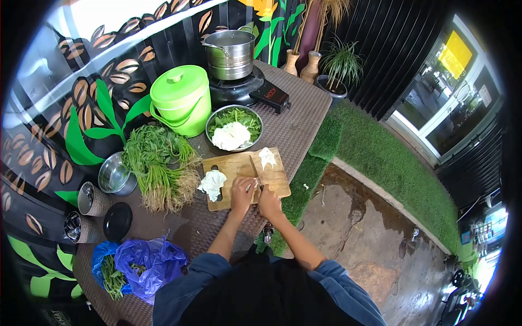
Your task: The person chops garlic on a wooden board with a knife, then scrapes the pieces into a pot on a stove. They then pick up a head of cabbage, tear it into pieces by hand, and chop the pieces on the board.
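My right hand [269,204] is closed around the dark handle of a knife [254,165], its blade lying over the wooden cutting board [234,165] and pointing away from me. Close on its left, my left hand [242,194] has its fingers curled on a small white piece [254,183], which looks like oyster mushroom. A larger white clump [212,183] of the same look lies at the board's left end, partly over the handle hole. Another white piece [267,157] rests at the board's far right.
Behind the board stands a metal bowl [211,136] of cut greens and a white heap. Rooted greens [163,168], a green lidded bucket [182,100], a steel pot [230,57] on a stove, an upright metal bowl [117,176] and a blue plastic bag [152,266] share the table.
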Demonstrator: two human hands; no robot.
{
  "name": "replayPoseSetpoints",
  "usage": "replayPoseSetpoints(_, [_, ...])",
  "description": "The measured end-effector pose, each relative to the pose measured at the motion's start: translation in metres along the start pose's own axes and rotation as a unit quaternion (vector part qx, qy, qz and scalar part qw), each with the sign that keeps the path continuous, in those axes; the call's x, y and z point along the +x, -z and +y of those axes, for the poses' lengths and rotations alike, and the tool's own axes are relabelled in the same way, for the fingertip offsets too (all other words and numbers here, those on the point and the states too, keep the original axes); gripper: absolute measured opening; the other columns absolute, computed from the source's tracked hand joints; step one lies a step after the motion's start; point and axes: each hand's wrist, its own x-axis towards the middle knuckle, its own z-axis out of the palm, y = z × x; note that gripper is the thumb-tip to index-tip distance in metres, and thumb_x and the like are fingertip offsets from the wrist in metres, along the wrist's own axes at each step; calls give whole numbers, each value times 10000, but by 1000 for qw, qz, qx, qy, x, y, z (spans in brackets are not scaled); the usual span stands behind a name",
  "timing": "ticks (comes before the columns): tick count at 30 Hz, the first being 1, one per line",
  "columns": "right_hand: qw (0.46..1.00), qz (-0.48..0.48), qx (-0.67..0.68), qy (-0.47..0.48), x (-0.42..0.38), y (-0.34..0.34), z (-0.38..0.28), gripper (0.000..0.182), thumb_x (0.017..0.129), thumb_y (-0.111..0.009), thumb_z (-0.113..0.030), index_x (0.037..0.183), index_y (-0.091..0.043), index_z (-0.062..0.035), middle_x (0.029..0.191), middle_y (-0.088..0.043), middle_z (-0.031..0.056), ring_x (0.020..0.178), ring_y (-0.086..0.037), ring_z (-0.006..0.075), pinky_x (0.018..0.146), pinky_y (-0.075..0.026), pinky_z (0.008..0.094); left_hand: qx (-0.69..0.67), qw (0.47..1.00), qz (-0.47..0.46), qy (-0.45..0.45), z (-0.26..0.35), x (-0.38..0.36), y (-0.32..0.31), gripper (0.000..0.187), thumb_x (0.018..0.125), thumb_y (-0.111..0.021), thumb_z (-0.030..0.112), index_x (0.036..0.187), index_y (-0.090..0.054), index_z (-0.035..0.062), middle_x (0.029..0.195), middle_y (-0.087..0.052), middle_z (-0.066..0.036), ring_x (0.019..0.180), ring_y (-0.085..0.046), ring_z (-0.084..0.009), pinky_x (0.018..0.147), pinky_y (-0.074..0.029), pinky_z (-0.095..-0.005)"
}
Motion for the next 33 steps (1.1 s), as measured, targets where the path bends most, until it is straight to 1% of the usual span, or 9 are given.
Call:
replayPoseSetpoints(2, [1000,-2,10,25,-5,9,-2,359,989,-500,-318,1072,-495,31,931,-666,327,907,-661,504,787,-540,565,-11,1000,1,10,-3,0,-2,116,808,-726,30,920,-749,10,966,-728,-118,940,-636,-292,829,-515,-385])
replayPoseSetpoints(5, [1000,-29,-8,-6,-16,5,-2,348,988,-498,-306,1079,-494,29,924,-666,326,919,-657,505,791,-540,562,-20,999,-14,47,-4,0,-2,118,838,-712,85,920,-753,11,984,-730,-111,939,-633,-289,833,-514,-385])
replayPoseSetpoints(7, [999,23,-15,-22,-22,-10,-1,379,1004,-480,-339,1111,-475,24,929,-670,329,927,-669,492,819,-539,564,-39,998,-12,48,0,3,1,115,837,-711,83,916,-754,12,982,-731,-111,937,-634,-289,828,-517,-386])
replayPoseSetpoints(14, [999,-38,8,11,-7,14,-1,349,994,-500,-289,1090,-481,45,969,-646,345,925,-652,514,790,-537,568,-14,999,-16,28,3,2,3,138,802,-733,41,932,-761,5,994,-736,-126,930,-649,-279,812,-534,-375])
replayPoseSetpoints(17, [1000,0,-2,4,-26,5,-1,368,1006,-477,-323,1112,-470,30,947,-667,334,917,-667,500,820,-536,559,13,1000,-15,0,4,1,5,160,807,-716,31,958,-763,10,1009,-734,-132,960,-648,-286,841,-534,-373])
replayPoseSetpoints(20, [1000,15,-14,-6,-15,-16,2,373,997,-494,-304,1120,-468,47,987,-646,352,928,-660,499,813,-534,564,-6,1000,-28,-2,3,2,8,191,814,-702,25,994,-762,17,1025,-732,-134,983,-645,-292,865,-531,-371])
replayPoseSetpoints(27, [999,-36,-6,15,-11,5,-1,346,996,-506,-296,1098,-476,34,945,-659,323,911,-660,508,792,-548,557,-16,998,-42,32,-2,1,7,173,811,-703,39,974,-753,12,1043,-732,-111,990,-638,-287,879,-521,-374])
replayPoseSetpoints(29, [998,45,-45,21,-19,-15,4,337,995,-511,-290,1085,-481,34,914,-670,316,896,-665,502,792,-548,555,-21,999,-36,21,4,3,10,171,813,-707,36,977,-750,18,1037,-732,-107,987,-637,-288,871,-520,-374])
replayPoseSetpoints(33, [999,31,-32,4,-13,-12,-1,340,992,-521,-283,1090,-481,40,925,-668,324,893,-667,501,794,-551,550,-29,999,-37,20,0,1,10,169,816,-709,44,979,-751,24,1027,-733,-104,980,-638,-290,869,-517,-374])
